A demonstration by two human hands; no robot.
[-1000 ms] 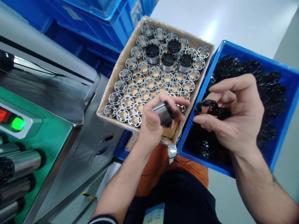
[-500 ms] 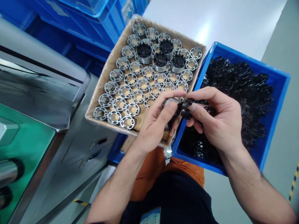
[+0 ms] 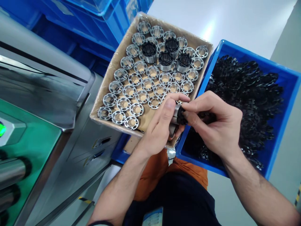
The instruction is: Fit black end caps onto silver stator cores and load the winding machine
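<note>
Your right hand [image 3: 219, 127] has come in toward the box [image 3: 194, 40] since a second ago, bringing a black ring [image 3: 181, 115] up to the end of the metal cylinder [image 3: 175, 113] in your left hand [image 3: 158, 131]. Grip: left thumb and fingers wrap the cylinder, above the box's near right corner; right thumb and forefinger pinch the ring against the cylinder's end. Can't tell if it's partly on. Dark pieces [image 3: 208, 117] under your right palm, held or not unclear. Inside the box: rows of upright bare cylinders [image 3: 152, 78], four black-topped cylinders [image 3: 165, 61] sitting higher toward its far end. Right of the box: blue bin [image 3: 285, 103] with loose black parts [image 3: 251, 97]. Left: green panel [image 3: 42, 131].
</note>
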